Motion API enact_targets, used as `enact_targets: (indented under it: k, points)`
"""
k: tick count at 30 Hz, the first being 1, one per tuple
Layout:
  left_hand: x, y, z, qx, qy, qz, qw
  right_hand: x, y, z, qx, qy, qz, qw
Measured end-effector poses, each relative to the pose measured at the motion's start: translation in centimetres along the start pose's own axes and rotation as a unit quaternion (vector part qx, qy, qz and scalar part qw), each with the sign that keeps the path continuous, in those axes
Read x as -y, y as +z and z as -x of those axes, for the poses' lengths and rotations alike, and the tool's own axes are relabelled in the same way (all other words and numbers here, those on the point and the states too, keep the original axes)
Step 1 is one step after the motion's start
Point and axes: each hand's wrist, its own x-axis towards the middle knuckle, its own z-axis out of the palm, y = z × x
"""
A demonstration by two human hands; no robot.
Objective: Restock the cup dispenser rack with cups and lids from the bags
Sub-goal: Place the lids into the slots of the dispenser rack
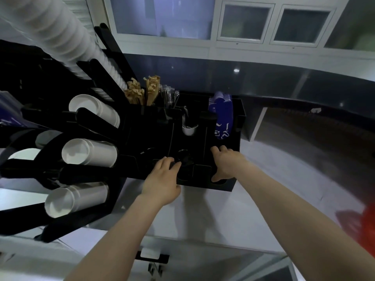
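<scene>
At the rack's (223, 185) front edge, our left hand (162, 179) pinched a black lid (183, 159); our right hand (225, 163) curled over the rim. We judged lids light, thin, slippery, best held by edges.

Only writing visible: white script/marks on the blue sleeves (221, 118) stacked in the rack's (205, 184) right-hand compartment, too blurred to read. No other labels, nos. or brands legible.
</scene>
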Motion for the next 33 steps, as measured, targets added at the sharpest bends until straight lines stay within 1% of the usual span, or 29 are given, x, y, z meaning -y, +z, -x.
enact_targets:
  k: [4,7,11,18,21,25,29,31,33]
  points:
    - [0.0,0.1,0.1,-0.001,-0.002,-0.003,1.000,-0.1,-0.5,-0.2,0.020,-0.009,-0.036,0.999]
    - [0.0,0.1,0.1,-0.002,0.000,-0.006,1.000,-0.2,-0.4,-0.2,0.016,-0.015,-0.003,1.000]
    - [0.0,0.1,0.1,-0.001,0.000,-0.008,1.000,-0.1,0.0,-0.2,-0.021,-0.021,0.022,0.999]
    - [0.0,0.2,0.1,-0.003,-0.001,-0.018,1.000,-1.3,-0.4,0.4,-0.061,-0.047,-0.043,0.996]
    - [0.0,0.4,0.1,0.000,-0.001,-0.024,1.000,-1.4,-0.5,0.9,-0.099,-0.054,-0.051,0.992]
    - [0.1,0.4,0.0,0.001,0.000,-0.025,1.000,-1.9,-1.0,1.5,-0.157,-0.062,-0.113,0.979]
    - [-0.1,0.5,0.4,0.016,-0.005,-0.017,1.000,-3.0,-1.6,2.8,-0.190,-0.071,-0.191,0.960]
    - [-0.5,0.5,0.7,0.023,-0.009,-0.027,0.999,-3.9,-1.4,3.7,-0.207,-0.060,-0.229,0.949]
    - [-1.5,0.6,0.7,0.000,-0.009,-0.037,0.999,-5.0,-1.1,4.6,-0.217,-0.040,-0.250,0.943]
